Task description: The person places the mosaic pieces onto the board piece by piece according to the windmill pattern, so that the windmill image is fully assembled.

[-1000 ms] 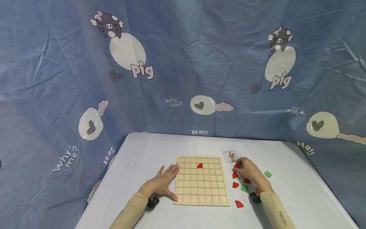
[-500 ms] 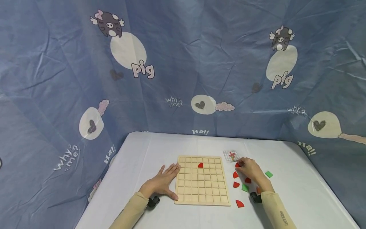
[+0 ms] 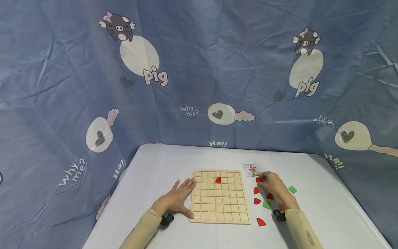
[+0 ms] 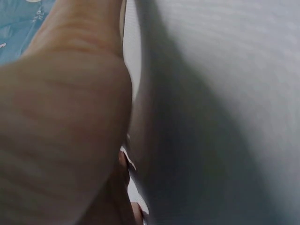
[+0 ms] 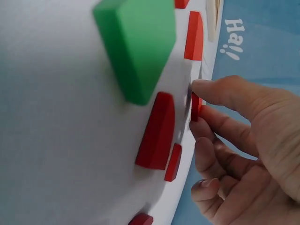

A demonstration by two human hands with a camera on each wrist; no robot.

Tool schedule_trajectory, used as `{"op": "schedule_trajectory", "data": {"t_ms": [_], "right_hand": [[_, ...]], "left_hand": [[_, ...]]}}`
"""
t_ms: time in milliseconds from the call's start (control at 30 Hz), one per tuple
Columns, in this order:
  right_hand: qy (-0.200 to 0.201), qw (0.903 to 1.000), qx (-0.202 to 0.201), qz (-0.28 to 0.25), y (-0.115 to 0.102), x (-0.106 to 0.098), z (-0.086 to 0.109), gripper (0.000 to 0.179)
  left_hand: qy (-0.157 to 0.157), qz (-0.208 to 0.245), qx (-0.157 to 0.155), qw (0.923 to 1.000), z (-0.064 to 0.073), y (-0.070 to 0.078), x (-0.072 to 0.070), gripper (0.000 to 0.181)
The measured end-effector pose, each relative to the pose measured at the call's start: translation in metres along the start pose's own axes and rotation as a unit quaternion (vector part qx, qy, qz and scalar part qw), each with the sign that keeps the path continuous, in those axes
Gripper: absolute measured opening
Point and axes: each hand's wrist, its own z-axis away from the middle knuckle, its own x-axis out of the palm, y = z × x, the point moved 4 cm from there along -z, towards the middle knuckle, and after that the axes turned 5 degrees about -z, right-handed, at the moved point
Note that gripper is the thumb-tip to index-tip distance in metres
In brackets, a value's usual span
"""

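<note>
With fingers spread, my left hand [image 3: 175, 200] rests against the left edge of a wooden grid board [image 3: 212, 217]. One red quarter-circle piece [image 3: 218, 180] sits in a cell near the top of that board. Right of the board, my right hand [image 3: 272, 184] pinches another red quarter-circle piece [image 5: 195, 108] between thumb and index finger, low over the table beside a small pattern card [image 3: 248, 168]. The other fingers of that hand are curled in. In the left wrist view, skin and the white tabletop [image 4: 253, 93] fill most of the picture.
Several more red quarter-circle pieces [image 3: 257, 201] lie between the board and my right forearm. A green piece [image 3: 266, 204] and an orange-red piece [image 3: 282, 207] are near my right wrist, with another green piece [image 3: 292, 189] farther right. A blue printed cloth [image 3: 199, 69] hangs behind the table.
My right hand has stayed near the card, its fingertips shifting only slightly around the red piece. The left hand and board are unmoved.
</note>
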Motion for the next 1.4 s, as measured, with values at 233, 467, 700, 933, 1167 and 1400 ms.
{"op": "schedule_trajectory", "data": {"t_ms": [233,467,700,933,1167,1400], "right_hand": [[0.021,0.9988,-0.044,-0.004,-0.017,0.001,0.004,0.029],[0.022,0.9941,-0.106,-0.011,-0.047,0.010,0.008,0.023],[0.008,0.9905,-0.136,-0.019,-0.075,0.026,0.012,0.019],[-0.004,0.9848,-0.174,-0.002,-0.097,0.046,0.012,0.020],[-0.015,0.9771,-0.212,-0.004,-0.117,0.057,0.013,0.018],[-0.033,0.9684,-0.247,0.005,-0.127,0.073,0.012,0.019]], "left_hand": [[-0.004,-0.004,-0.007,1.0000,0.001,-0.001,0.002,0.134],[0.001,-0.004,-0.004,1.0000,0.001,-0.001,0.003,0.134],[-0.001,-0.001,-0.007,1.0000,0.001,-0.001,0.001,0.135],[-0.006,0.009,-0.019,0.9998,0.000,0.000,-0.001,0.136],[-0.002,0.003,-0.015,0.9999,-0.002,-0.002,0.000,0.136],[-0.004,-0.001,-0.013,0.9999,-0.002,-0.002,0.001,0.136]]}}
